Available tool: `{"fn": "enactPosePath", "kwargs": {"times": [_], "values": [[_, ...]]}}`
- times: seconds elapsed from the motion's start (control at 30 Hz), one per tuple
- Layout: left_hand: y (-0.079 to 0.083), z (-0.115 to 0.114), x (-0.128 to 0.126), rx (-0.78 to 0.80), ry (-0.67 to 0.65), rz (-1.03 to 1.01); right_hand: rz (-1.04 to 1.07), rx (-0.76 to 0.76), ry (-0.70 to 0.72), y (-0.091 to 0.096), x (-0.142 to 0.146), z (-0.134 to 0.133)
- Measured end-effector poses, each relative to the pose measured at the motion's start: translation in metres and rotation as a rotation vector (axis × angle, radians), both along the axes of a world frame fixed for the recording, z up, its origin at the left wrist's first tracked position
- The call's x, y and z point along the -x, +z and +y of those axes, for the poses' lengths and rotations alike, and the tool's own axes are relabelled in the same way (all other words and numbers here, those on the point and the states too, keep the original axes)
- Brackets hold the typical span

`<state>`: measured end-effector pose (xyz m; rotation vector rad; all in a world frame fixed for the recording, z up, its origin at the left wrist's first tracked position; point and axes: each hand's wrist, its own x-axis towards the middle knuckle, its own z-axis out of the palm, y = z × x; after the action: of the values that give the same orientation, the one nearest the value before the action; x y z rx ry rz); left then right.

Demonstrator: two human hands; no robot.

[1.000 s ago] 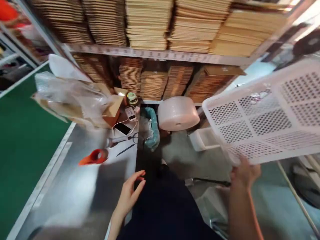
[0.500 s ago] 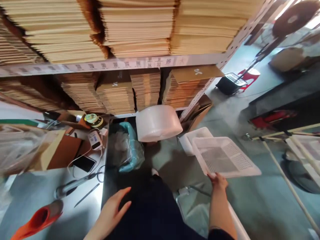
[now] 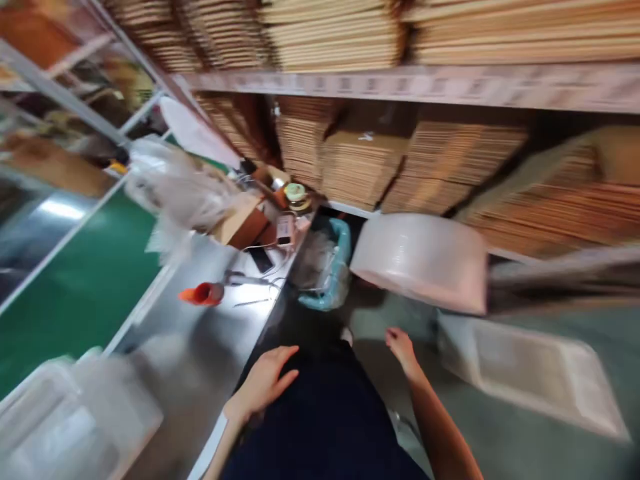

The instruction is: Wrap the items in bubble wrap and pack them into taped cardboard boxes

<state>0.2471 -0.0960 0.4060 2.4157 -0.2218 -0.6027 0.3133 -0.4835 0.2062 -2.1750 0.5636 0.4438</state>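
My left hand (image 3: 270,377) hangs over my dark clothing, beside the table's edge. Its thumb stands apart from the fingers and it holds nothing. My right hand (image 3: 399,343) is over the floor, below the roll of bubble wrap (image 3: 420,260), with its fingers curled in and nothing visible in them. To its right lies a white plastic basket (image 3: 530,367), blurred and apart from the hand. Between the table and the roll stands a bin with a turquoise bag (image 3: 333,267) over its rim and clear plastic inside.
A tape dispenser with an orange part (image 3: 203,293), a black phone (image 3: 260,259) and a pen (image 3: 251,302) lie on the metal table (image 3: 210,340). Stacks of cardboard mailers (image 3: 355,167) fill the shelves ahead. A green conveyor surface (image 3: 90,267) runs along the left.
The view has swung left. My right hand has let go of the white basket and moved away from it, toward my body. My left hand stays open near the table.
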Motion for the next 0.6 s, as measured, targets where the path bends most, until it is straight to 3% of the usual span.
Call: {"fn": "enactPosePath", "kwargs": {"times": [0.17,0.27,0.37,0.43,0.5,0.6], "values": [[0.014,0.079,0.072,0.057,0.623,-0.173,-0.05,-0.141,0.555,0.017,0.005,0.179],[0.015,0.152,0.132,0.018,1.096,-0.388,-0.262,-0.101,0.831,0.043,-0.009,0.271],[0.015,0.233,0.192,-0.085,1.508,-0.572,-0.474,0.002,1.012,0.066,-0.04,0.35],[0.015,0.285,0.224,-0.157,1.699,-0.588,-0.533,0.124,1.094,0.074,-0.061,0.395],[0.015,0.334,0.246,-0.257,1.823,-0.457,-0.553,0.263,1.093,0.074,-0.082,0.431],[0.009,0.397,0.257,-0.321,1.892,-0.276,-0.582,0.427,0.885,0.063,-0.117,0.465]]}}
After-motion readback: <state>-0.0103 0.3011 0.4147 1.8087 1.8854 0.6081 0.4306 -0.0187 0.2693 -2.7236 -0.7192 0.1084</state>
